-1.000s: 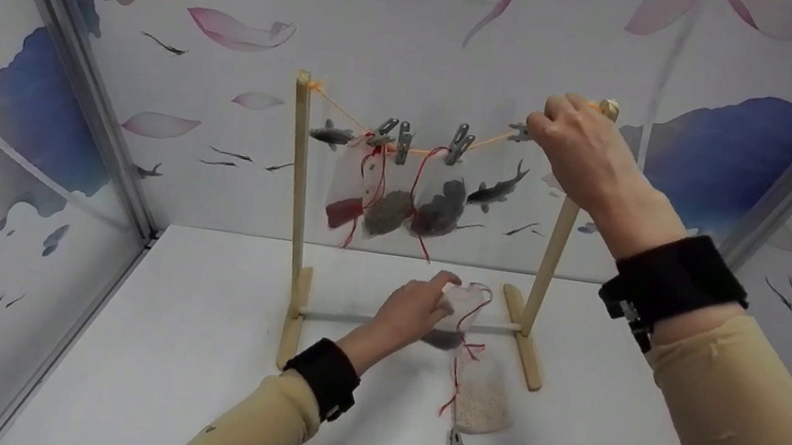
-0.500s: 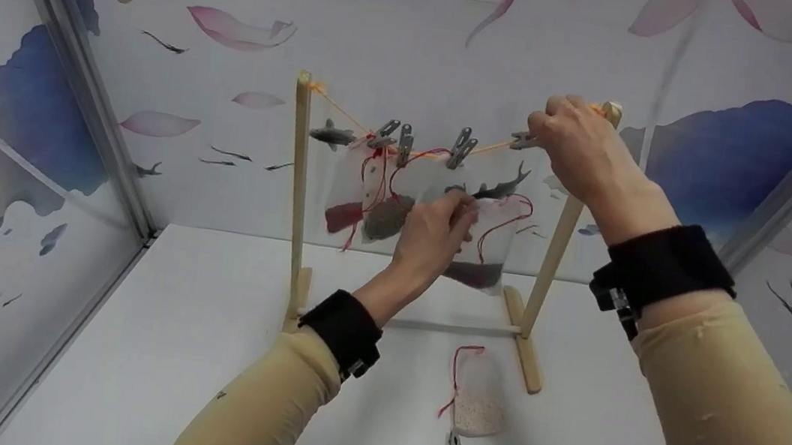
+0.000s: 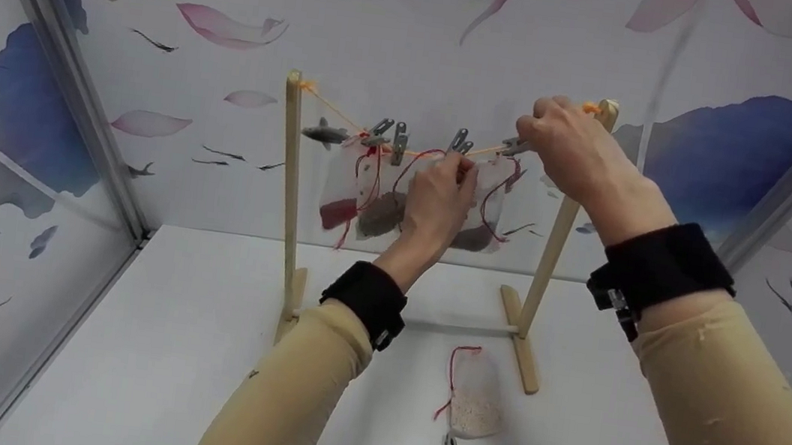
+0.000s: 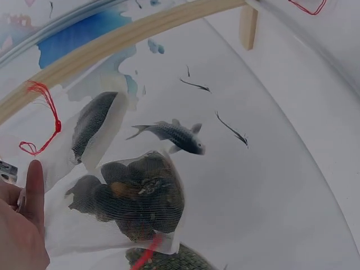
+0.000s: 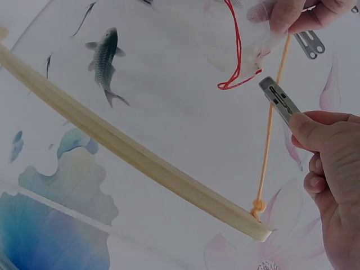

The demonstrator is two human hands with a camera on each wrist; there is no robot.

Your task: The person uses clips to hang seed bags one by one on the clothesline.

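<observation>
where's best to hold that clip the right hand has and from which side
The clip is probably best pinched by its rear end, coming from the person's right, as the right hand has it. It is long and narrow, and its nose points left, toward the nearest mesh bag; a rear grip leaves that nose uncovered.

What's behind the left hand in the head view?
A bag of dark lumps, visible in the left wrist view; from the head camera, the left hand covers most of it.
</observation>
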